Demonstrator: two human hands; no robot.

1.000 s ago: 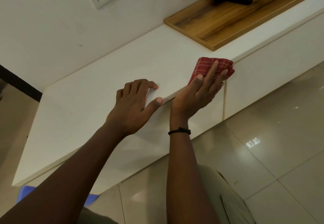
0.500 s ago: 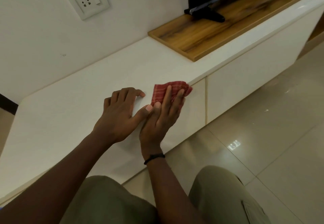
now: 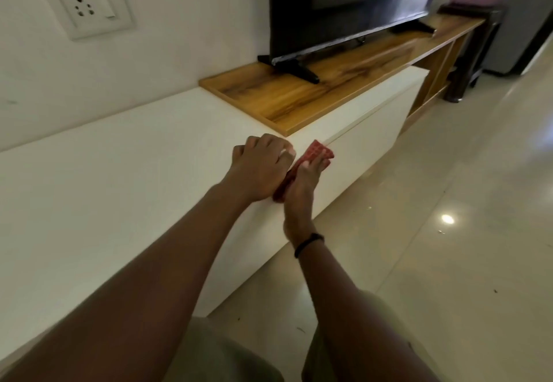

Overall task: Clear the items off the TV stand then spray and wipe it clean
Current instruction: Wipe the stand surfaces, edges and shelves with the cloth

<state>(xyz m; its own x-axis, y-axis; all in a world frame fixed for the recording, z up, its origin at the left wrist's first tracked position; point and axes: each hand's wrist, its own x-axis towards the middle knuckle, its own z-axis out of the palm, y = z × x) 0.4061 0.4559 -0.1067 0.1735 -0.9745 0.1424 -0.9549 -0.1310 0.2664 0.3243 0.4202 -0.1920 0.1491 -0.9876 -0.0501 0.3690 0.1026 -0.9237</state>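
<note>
The long white TV stand runs along the wall from the left. My right hand presses a folded red checked cloth flat against the stand's front face, just under the top edge, fingers straight. My left hand rests on the stand's top at the front edge, right beside the cloth, its fingers bent down onto the surface and holding nothing.
A wooden top sits on the stand to the right and carries a black TV on two feet. A wall socket is at the upper left. The glossy tiled floor spreads to the right. A dark side table stands far right.
The right hand slid the cloth left along the front edge, close against my left hand. The view lifted, bringing the TV and far end of the stand into sight.
</note>
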